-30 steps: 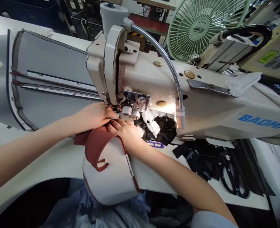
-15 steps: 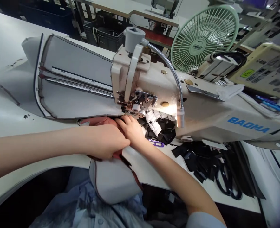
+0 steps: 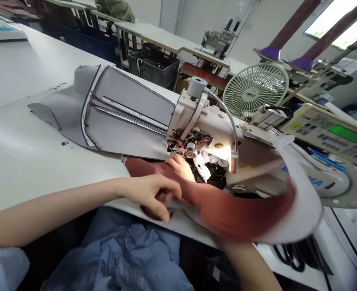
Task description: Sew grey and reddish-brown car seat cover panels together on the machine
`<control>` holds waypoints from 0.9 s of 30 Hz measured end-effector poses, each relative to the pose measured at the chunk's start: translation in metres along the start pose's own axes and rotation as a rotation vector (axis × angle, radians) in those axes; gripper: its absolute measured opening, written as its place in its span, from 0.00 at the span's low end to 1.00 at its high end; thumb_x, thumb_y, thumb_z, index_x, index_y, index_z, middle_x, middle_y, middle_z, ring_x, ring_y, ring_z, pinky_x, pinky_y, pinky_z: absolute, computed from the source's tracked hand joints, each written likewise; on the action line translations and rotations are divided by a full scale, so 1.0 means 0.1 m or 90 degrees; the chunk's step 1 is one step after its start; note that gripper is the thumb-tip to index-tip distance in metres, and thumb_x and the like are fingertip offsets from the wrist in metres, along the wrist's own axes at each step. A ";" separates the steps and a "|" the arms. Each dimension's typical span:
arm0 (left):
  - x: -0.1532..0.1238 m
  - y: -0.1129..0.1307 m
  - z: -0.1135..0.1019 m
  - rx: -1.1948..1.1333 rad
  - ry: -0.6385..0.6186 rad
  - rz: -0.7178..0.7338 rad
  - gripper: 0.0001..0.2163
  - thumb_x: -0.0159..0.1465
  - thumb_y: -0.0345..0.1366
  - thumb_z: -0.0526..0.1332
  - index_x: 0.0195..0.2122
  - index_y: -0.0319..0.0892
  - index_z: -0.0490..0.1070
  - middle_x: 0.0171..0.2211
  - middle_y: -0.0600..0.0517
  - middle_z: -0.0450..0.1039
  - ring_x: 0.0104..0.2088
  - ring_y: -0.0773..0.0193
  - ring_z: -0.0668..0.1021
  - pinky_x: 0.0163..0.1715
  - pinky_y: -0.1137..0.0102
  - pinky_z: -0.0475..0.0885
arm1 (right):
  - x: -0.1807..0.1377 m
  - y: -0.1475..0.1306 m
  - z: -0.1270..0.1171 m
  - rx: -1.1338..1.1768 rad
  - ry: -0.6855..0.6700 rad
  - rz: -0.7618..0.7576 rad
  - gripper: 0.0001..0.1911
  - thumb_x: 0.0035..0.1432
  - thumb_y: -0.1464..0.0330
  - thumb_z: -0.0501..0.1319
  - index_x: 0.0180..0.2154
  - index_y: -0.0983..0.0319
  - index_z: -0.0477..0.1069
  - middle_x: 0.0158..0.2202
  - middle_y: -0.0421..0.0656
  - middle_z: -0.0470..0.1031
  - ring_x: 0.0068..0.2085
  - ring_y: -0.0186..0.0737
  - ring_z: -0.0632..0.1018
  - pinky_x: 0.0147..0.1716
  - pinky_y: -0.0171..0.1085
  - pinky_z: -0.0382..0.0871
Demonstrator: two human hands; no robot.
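A fabric piece [image 3: 227, 206], rust-red on one side and pale grey on the other, arches over my right forearm, its right end blurred. My right hand [image 3: 181, 166] has its bent fingers on the fabric's edge, right by the presser area of the sewing machine [image 3: 193, 117]; its thumb is hidden. Nearer me, my left hand [image 3: 155, 192] is curved with thumb and fingers apart, beside the fabric fold and with no firm hold on it. Left of the machine head lies a grey panel [image 3: 129, 121] with dark-edged strips, its near edge along the red fabric.
Small white rolls [image 3: 202, 167] and black pieces sit under the machine's lit lamp [image 3: 233, 161]. Dark-handled scissors [image 3: 289, 256] lie at right, partly covered. Behind stand a green fan [image 3: 255, 89], a control box [image 3: 332, 133] and a grey crate [image 3: 154, 66]. An iron [image 3: 2, 30] stands far left.
The fabric's loose part has swung from my lap up and right over my right forearm. My left hand has loosened from its closed grip. The camera view has tilted up.
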State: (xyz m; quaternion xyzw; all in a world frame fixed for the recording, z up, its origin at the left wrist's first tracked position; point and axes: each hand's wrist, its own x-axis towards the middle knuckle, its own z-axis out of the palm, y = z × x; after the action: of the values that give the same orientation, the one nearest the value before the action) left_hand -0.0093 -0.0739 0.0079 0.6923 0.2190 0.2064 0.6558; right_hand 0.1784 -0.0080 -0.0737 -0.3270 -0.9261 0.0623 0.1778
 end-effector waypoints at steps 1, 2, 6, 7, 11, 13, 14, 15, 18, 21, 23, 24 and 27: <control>-0.01 -0.04 -0.01 0.038 -0.075 -0.002 0.21 0.64 0.56 0.60 0.39 0.40 0.76 0.29 0.52 0.75 0.30 0.65 0.75 0.33 0.71 0.71 | 0.00 0.01 0.00 0.007 0.001 -0.007 0.11 0.68 0.66 0.59 0.49 0.62 0.73 0.47 0.46 0.74 0.47 0.41 0.76 0.47 0.43 0.74; -0.02 -0.07 -0.02 0.091 -0.083 0.001 0.23 0.69 0.54 0.52 0.36 0.40 0.76 0.29 0.51 0.75 0.31 0.64 0.75 0.36 0.69 0.71 | 0.01 0.02 -0.01 0.015 0.000 -0.014 0.10 0.68 0.67 0.58 0.47 0.62 0.74 0.45 0.47 0.73 0.47 0.41 0.74 0.47 0.42 0.73; -0.10 -0.25 -0.02 0.532 0.242 -0.050 0.20 0.72 0.43 0.48 0.33 0.39 0.74 0.38 0.44 0.76 0.43 0.53 0.75 0.50 0.56 0.68 | 0.03 0.01 -0.04 0.041 -0.016 -0.022 0.11 0.69 0.67 0.56 0.48 0.61 0.74 0.43 0.47 0.70 0.46 0.42 0.71 0.49 0.40 0.71; -0.13 -0.30 0.02 0.641 0.299 -0.077 0.15 0.70 0.43 0.53 0.38 0.39 0.75 0.42 0.43 0.76 0.47 0.49 0.74 0.51 0.54 0.67 | 0.03 0.01 -0.05 0.038 -0.023 -0.018 0.10 0.69 0.67 0.56 0.47 0.61 0.74 0.43 0.46 0.70 0.46 0.43 0.71 0.48 0.40 0.70; -0.31 -0.46 0.15 0.817 0.415 -0.115 0.27 0.62 0.43 0.63 0.60 0.35 0.66 0.57 0.36 0.68 0.56 0.43 0.69 0.54 0.53 0.67 | 0.04 0.00 -0.09 0.017 -0.061 -0.023 0.10 0.69 0.67 0.56 0.47 0.60 0.74 0.43 0.46 0.70 0.45 0.43 0.70 0.46 0.39 0.70; -0.36 -0.46 0.15 0.845 0.415 -0.100 0.27 0.63 0.43 0.61 0.61 0.35 0.65 0.60 0.36 0.67 0.59 0.43 0.68 0.57 0.52 0.65 | 0.04 0.01 -0.09 -0.003 -0.068 -0.038 0.10 0.69 0.68 0.57 0.47 0.60 0.74 0.44 0.46 0.70 0.45 0.42 0.70 0.46 0.39 0.69; -0.37 -0.44 0.13 0.849 0.394 -0.095 0.25 0.64 0.44 0.60 0.59 0.36 0.67 0.59 0.37 0.69 0.59 0.43 0.68 0.57 0.52 0.65 | 0.03 0.02 -0.09 -0.021 -0.071 -0.052 0.10 0.69 0.68 0.57 0.47 0.60 0.74 0.44 0.46 0.71 0.45 0.42 0.70 0.46 0.39 0.69; -0.37 -0.42 0.12 0.840 0.360 -0.102 0.22 0.66 0.45 0.59 0.56 0.36 0.70 0.56 0.38 0.72 0.57 0.44 0.71 0.56 0.53 0.66 | 0.03 0.03 -0.09 -0.044 -0.075 -0.071 0.09 0.69 0.69 0.56 0.47 0.61 0.74 0.44 0.47 0.71 0.45 0.42 0.70 0.45 0.38 0.69; -0.33 -0.37 0.13 0.784 0.263 -0.183 0.18 0.69 0.44 0.55 0.49 0.35 0.75 0.46 0.40 0.78 0.47 0.50 0.78 0.49 0.57 0.72 | 0.02 0.05 -0.10 -0.129 -0.095 -0.138 0.10 0.70 0.70 0.54 0.46 0.62 0.74 0.45 0.48 0.73 0.44 0.42 0.71 0.43 0.37 0.68; -0.33 -0.41 0.25 0.815 0.254 -0.222 0.21 0.69 0.40 0.54 0.56 0.32 0.71 0.54 0.35 0.75 0.53 0.45 0.77 0.52 0.55 0.72 | 0.04 0.04 -0.10 -0.204 -0.095 -0.163 0.14 0.72 0.73 0.49 0.44 0.62 0.74 0.44 0.47 0.74 0.41 0.40 0.72 0.38 0.36 0.65; -0.36 -0.49 0.30 0.862 0.272 -0.211 0.25 0.67 0.39 0.55 0.62 0.29 0.66 0.62 0.31 0.66 0.61 0.41 0.71 0.57 0.52 0.68 | 0.07 0.01 -0.10 -0.227 -0.094 -0.167 0.16 0.72 0.73 0.47 0.42 0.62 0.74 0.41 0.47 0.74 0.38 0.39 0.71 0.36 0.36 0.64; -0.38 -0.54 0.30 0.877 0.280 -0.204 0.27 0.66 0.38 0.55 0.63 0.28 0.65 0.64 0.30 0.63 0.64 0.40 0.67 0.59 0.51 0.66 | 0.09 -0.01 -0.09 -0.231 -0.094 -0.165 0.16 0.72 0.74 0.47 0.41 0.62 0.74 0.39 0.47 0.74 0.38 0.39 0.71 0.35 0.36 0.64; -0.49 -0.68 0.11 0.880 0.263 -0.182 0.30 0.62 0.33 0.55 0.67 0.31 0.61 0.68 0.31 0.56 0.67 0.40 0.62 0.63 0.49 0.61 | 0.15 -0.11 -0.05 -0.241 -0.084 -0.123 0.16 0.72 0.74 0.47 0.40 0.63 0.73 0.37 0.48 0.72 0.38 0.41 0.71 0.37 0.38 0.65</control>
State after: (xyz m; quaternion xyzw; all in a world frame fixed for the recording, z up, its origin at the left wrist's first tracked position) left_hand -0.0457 -0.1081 -0.0603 0.8596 0.5063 0.0597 0.0353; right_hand 0.1632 -0.0068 -0.0619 -0.2595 -0.9579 -0.1089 0.0574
